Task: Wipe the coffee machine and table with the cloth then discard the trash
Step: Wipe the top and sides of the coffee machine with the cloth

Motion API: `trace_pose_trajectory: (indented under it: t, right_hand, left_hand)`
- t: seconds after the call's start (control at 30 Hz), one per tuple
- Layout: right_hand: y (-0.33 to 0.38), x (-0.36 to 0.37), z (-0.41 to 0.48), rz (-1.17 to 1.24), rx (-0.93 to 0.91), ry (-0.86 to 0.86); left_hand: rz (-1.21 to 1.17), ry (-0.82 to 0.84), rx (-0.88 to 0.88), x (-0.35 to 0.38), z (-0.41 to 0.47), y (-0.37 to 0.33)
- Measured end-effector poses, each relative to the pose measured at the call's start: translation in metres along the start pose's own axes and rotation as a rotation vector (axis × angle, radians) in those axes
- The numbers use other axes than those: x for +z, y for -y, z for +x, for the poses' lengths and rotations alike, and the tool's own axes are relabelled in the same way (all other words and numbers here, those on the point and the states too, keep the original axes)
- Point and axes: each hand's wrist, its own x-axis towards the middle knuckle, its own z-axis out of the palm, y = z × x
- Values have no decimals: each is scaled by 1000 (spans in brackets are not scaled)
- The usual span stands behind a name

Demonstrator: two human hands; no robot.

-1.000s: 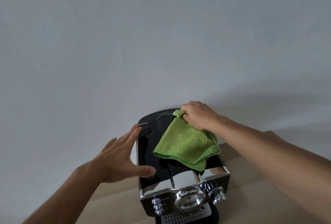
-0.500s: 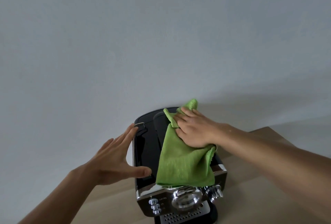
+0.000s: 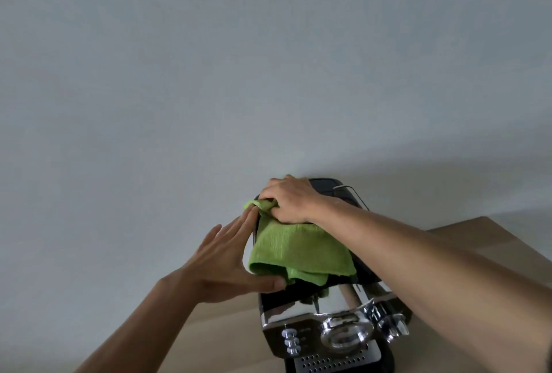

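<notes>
Cloth [image 3: 298, 250] dragged to machine's [image 3: 328, 322] left edge vs earlier, right hand [image 3: 291, 201] gripping it, left hand [image 3: 227, 259] flat, open.

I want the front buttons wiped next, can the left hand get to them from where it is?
Probably yes. The left hand lies open against the coffee machine's left side, holding nothing, and the buttons sit uncovered just below it.

Cloth [image 3: 298, 250] atop coffee machine [image 3: 325, 325]
</notes>
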Motion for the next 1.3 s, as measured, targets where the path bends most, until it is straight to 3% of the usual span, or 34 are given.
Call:
trace_pose_trajectory:
  t: [0.27, 0.43, 0.63, 0.93, 1.07, 1.3]
  right_hand:
    - [4, 4, 11, -27, -107, -65]
    - [1, -3, 5, 89, -62, 111]
    - [-13, 10, -37, -421, -150, 169]
    - [20, -9, -45, -368, -230, 322]
    - [20, -2, -45, -396, -289, 239]
    - [22, 10, -16, -254, -258, 322]
  left_hand:
    - [0, 26, -9, -2, -3, 0]
    - [-20, 4, 4, 0, -4, 1]
    - [-61, -4, 7, 0, -3, 3]
    - [-61, 28, 6, -17, 1, 4]
    - [-31, 44, -9, -18, 2, 4]
    - [2, 54, -20, -15, 2, 5]
